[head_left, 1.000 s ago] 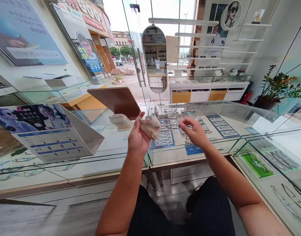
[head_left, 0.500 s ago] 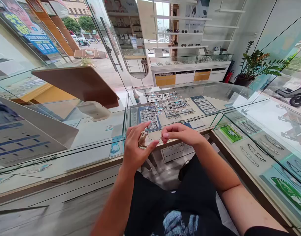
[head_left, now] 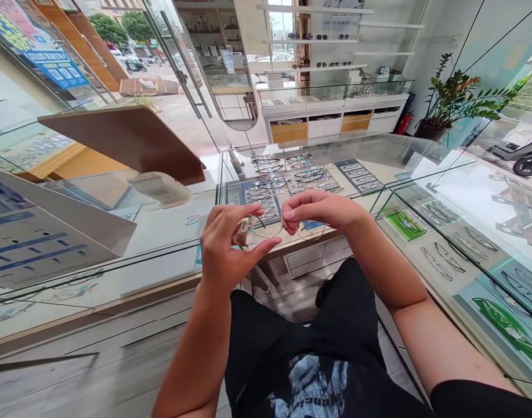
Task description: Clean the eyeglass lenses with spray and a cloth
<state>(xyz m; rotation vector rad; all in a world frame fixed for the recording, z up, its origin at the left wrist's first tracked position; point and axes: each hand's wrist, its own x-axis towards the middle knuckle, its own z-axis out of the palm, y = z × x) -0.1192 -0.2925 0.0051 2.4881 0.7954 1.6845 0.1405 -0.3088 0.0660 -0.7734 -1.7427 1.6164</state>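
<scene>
In my right hand (head_left: 322, 212), the fingertips pinch a pair of thin-rimmed eyeglasses (head_left: 311, 238) near the bridge. One lens hangs below those fingers, while the other reaches toward my left hand (head_left: 226, 247). A crumpled beige cloth (head_left: 242, 232) is tucked under the curled fingers of my left hand. Its thumb and forefinger are spread on either side of the nearer lens, with a gap between them. The eyeglasses are held above the front edge of the glass display counter (head_left: 287, 247).
Several rows of eyeglasses (head_left: 311, 174) lie on the counter ahead, beside a blue tray of frames (head_left: 359, 176). At right, a glass case (head_left: 444, 232) holds more frames. A brown board (head_left: 126, 136) and a white device (head_left: 159, 188) stand at left. A potted plant (head_left: 448, 110) is farther back.
My left thumb and forefinger have spread apart from the lens, and that hand has shifted left. Both hands sit slightly higher in view. The eyeglasses remain in my right hand.
</scene>
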